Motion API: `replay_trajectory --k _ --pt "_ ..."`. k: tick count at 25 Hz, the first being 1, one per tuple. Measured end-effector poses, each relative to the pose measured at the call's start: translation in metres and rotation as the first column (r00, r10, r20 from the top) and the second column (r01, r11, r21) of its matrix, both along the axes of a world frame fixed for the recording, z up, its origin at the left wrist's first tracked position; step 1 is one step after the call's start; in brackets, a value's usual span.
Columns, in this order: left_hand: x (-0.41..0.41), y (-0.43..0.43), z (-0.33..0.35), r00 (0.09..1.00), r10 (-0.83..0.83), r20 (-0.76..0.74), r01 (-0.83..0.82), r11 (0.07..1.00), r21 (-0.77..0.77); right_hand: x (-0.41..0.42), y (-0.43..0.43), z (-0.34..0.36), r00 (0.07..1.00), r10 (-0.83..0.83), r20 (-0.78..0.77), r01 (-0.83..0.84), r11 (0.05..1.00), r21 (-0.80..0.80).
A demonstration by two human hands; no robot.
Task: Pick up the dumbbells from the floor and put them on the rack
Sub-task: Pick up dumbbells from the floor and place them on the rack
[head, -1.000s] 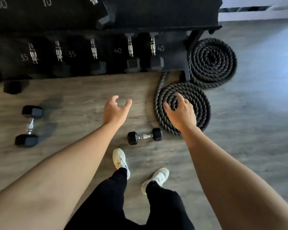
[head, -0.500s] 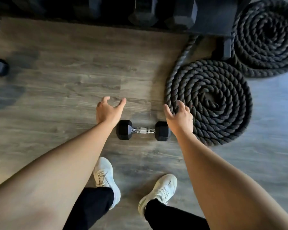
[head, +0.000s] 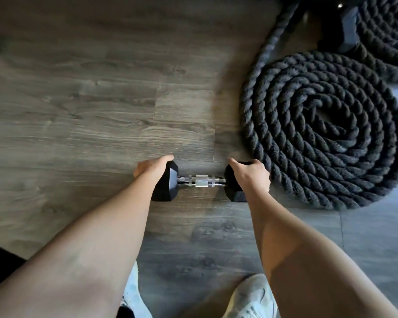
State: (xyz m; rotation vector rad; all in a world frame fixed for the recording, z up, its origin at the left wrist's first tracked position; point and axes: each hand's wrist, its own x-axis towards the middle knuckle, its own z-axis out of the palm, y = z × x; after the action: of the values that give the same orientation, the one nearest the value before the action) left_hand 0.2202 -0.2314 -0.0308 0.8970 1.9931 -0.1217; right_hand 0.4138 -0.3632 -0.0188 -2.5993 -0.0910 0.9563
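Dumbbell (head: 201, 181) lies flat on wood floor (head: 90, 115), bar running left to right, black hex heads at both ends, chrome handle bare between them. Left hand (head: 153, 168) is cupped over the outer face of the left head, fingers wrapped round the far side, in contact. Right hand (head: 251, 174) is cupped over the right head, thumb at its inner top edge, fingers curled over the outer side. Both hands are closed on the heads, not the handle; cannot tell if the weight is off the floor. Coiled rope (head: 326, 131) lies just beside the right hand. White shoes (head: 251, 297) at bottom edge, near the dumbbell.
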Motion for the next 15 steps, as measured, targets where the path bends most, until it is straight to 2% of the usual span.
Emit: replay_trajectory --k 3,7,12,15 --pt "-0.004 0.000 0.011 0.991 -0.006 0.132 0.030 0.984 -0.176 0.003 -0.005 0.010 0.990 -0.073 -0.119 0.068 0.997 -0.041" --pt "-0.008 0.005 0.005 0.978 -0.102 0.184 0.146 0.959 -0.243 0.011 -0.002 0.009 0.972 -0.075 -0.221 0.065 0.997 -0.051" --pt "-0.006 -0.002 0.010 0.973 -0.145 0.181 0.182 0.960 -0.211 0.011 -0.008 0.006 0.967 -0.093 -0.237 0.082 0.995 -0.053" --pt "-0.001 0.003 0.050 0.982 -0.129 0.136 0.145 0.983 -0.116 0.008 -0.014 0.043 0.958 -0.160 -0.237 0.161 0.987 -0.012"
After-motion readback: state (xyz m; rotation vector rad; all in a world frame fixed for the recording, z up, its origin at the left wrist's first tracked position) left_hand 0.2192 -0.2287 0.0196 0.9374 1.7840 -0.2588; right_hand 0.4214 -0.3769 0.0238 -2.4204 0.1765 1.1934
